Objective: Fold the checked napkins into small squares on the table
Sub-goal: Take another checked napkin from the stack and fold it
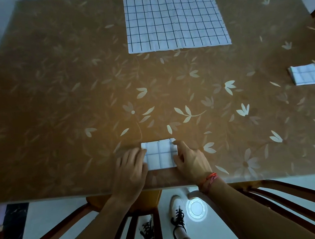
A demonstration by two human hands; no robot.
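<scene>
A small folded checked napkin lies near the table's front edge. My left hand rests flat on its left edge, fingers spread. My right hand touches its right edge, index fingertip at the top right corner and thumb on the lower right side. A large unfolded checked napkin lies flat at the far side of the table. Another napkin folded into a small square sits at the right.
The table wears a brown cloth with a pale flower print. Wooden chairs stand at the front edge below my arms, and chair parts show at both far sides. My feet are on the pale floor.
</scene>
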